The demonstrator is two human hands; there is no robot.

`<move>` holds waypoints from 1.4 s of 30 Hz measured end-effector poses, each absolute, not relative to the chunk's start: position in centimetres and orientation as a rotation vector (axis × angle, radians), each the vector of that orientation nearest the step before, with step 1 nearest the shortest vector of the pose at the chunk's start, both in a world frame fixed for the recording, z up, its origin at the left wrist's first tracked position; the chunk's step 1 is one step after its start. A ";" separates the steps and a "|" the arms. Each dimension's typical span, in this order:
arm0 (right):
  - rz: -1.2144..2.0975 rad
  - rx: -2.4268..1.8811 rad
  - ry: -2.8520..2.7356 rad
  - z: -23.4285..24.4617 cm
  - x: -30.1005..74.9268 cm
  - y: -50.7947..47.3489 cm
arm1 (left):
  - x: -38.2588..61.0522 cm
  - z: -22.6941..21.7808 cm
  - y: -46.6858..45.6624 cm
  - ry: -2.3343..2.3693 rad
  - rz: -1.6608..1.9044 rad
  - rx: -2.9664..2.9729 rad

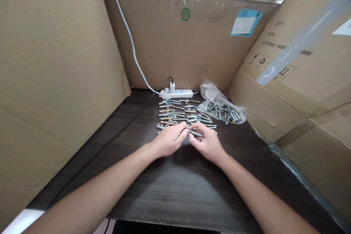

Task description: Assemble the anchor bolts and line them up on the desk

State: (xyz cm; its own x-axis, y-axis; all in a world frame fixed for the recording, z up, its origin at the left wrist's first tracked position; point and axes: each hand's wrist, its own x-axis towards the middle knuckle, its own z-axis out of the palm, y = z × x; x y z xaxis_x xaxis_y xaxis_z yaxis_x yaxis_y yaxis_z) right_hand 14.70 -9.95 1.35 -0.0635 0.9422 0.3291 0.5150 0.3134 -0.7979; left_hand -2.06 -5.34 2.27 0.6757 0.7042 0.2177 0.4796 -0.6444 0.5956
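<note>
My right hand (207,143) is closed around a silvery metal bolt (196,134), which lies nearly level between thumb and fingers. Thumb and fingertips of my left hand (170,139) are pinched together at the bolt's left end; whatever they hold there is hidden. Just beyond both hands, rows of loose hardware lie on the dark table (164,186): bolts (178,114), some silver and some brassy, with metal sleeves (164,111) and small washers and nuts (174,117) among them. My hands cover part of the nearest row.
A clear plastic bag (216,98) with several bolts (223,111) sits at the back right. Behind the rows is a white power strip (181,93) with a plug. A black cable (117,133) crosses the left side. Cardboard walls (148,44) stand left, back and right.
</note>
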 end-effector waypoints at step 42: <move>0.456 -1.418 -1.983 1.4 15.6 -9.6 | -0.5 1.7 -5.9 0.698 0.484 0.774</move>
State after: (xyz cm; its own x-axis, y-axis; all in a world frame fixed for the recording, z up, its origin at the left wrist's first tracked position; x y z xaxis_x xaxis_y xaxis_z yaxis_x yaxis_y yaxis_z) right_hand 15.62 -9.56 1.41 -0.2041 0.9309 0.3030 0.7050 0.3546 -0.6142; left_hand -0.52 -5.93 1.72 0.6776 0.6259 -0.3861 -0.1426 0.6269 0.7659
